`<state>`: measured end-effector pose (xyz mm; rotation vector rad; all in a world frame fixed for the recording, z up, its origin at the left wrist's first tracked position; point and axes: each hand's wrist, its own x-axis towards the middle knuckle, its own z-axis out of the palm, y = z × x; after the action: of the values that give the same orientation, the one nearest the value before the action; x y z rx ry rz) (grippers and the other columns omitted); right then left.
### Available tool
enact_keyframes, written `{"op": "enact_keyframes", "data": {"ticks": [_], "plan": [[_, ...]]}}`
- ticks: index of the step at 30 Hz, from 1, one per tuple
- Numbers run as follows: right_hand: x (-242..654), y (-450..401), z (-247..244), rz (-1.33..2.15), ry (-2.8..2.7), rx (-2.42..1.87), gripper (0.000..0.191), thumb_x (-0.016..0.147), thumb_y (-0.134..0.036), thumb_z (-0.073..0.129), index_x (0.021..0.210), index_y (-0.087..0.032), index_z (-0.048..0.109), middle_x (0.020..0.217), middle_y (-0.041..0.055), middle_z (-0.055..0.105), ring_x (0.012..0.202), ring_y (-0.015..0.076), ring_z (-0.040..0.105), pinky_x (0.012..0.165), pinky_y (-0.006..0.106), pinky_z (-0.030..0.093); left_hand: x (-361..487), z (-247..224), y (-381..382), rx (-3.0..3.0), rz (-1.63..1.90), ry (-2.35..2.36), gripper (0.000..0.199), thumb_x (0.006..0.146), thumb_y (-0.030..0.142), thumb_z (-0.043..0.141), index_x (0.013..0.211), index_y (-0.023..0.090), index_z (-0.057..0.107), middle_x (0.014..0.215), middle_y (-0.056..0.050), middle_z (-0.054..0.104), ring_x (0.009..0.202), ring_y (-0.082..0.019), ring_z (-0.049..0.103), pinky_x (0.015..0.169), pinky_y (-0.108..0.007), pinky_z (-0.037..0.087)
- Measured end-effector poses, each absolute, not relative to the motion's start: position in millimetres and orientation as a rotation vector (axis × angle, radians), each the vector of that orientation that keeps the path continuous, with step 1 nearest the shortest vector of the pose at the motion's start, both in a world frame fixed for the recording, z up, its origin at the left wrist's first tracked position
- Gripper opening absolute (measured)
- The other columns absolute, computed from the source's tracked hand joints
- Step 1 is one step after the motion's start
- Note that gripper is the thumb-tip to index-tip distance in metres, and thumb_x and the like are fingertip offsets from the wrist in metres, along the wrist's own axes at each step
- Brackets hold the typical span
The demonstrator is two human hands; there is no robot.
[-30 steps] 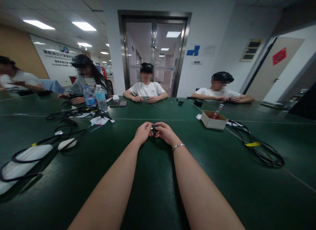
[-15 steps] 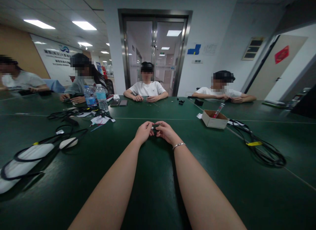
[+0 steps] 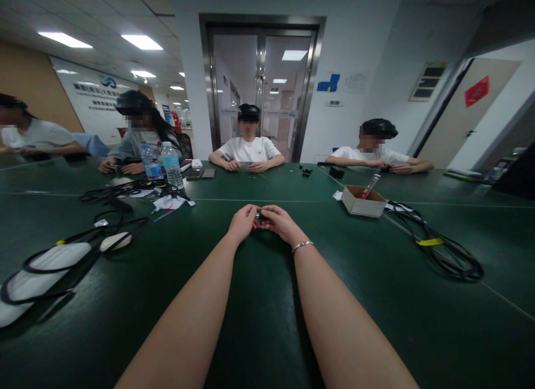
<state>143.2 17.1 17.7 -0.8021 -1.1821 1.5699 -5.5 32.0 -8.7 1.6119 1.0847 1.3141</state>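
Observation:
Both my hands meet over the green table (image 3: 263, 300), near the middle of the view. My left hand (image 3: 243, 222) is closed, its fingertips pinching a small dark object (image 3: 258, 215) with a shiny part. From the other side, my right hand (image 3: 281, 222) grips the same small object, thumb and fingers pressed together. A silver bracelet (image 3: 302, 246) is on my right wrist. The object is mostly hidden by my fingers, and its kind cannot be made out.
A white box (image 3: 363, 202) holding a tube stands to the right, beside a coiled black cable (image 3: 453, 255). On the left are a white power strip (image 3: 50, 272), cables, papers and two bottles (image 3: 171, 166). Several people sit across the table.
The fingers of my right hand have shifted slightly left, closer to my left fingertips and over the small object. My arms are nearly unmoved.

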Motion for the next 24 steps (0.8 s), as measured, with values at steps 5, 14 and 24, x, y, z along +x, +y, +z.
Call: {"op": "enact_keyframes", "data": {"ticks": [5,14,24], "plan": [[144.5,16.7,17.6,1.553,-1.24,-0.812,0.015,0.079,-0.008,0.065,0.09,-0.014,0.058,0.067,0.0006,0.06,0.051,0.0099,0.058,0.046,0.017,0.05,-5.8,-7.5,29.7,1.63,1.307,1.088,0.029,0.089,0.038,0.044,0.097,0.015,0.06,0.058,0.0,0.058,0.05,-0.011,0.057,0.047,-0.02,0.043],[143.8,19.4,15.4,1.559,-1.267,-0.803,0.016,0.082,-0.017,0.066,0.093,-0.017,0.056,0.066,-0.0007,0.059,0.052,0.0113,0.059,0.044,0.019,0.052,-4.0,-4.0,27.3,1.595,1.322,1.089,0.028,0.089,0.039,0.046,0.095,0.015,0.059,0.058,0.0,0.058,0.051,-0.012,0.058,0.048,-0.02,0.044],[143.8,19.9,16.0,1.51,-1.27,-0.855,0.017,0.082,-0.014,0.062,0.097,-0.017,0.054,0.062,-0.0027,0.056,0.042,0.0091,0.052,0.035,0.017,0.046,-4.6,-5.3,28.7,1.595,1.332,1.105,0.027,0.089,0.037,0.046,0.097,0.015,0.059,0.059,0.0,0.059,0.05,-0.011,0.058,0.047,-0.02,0.043]]}}
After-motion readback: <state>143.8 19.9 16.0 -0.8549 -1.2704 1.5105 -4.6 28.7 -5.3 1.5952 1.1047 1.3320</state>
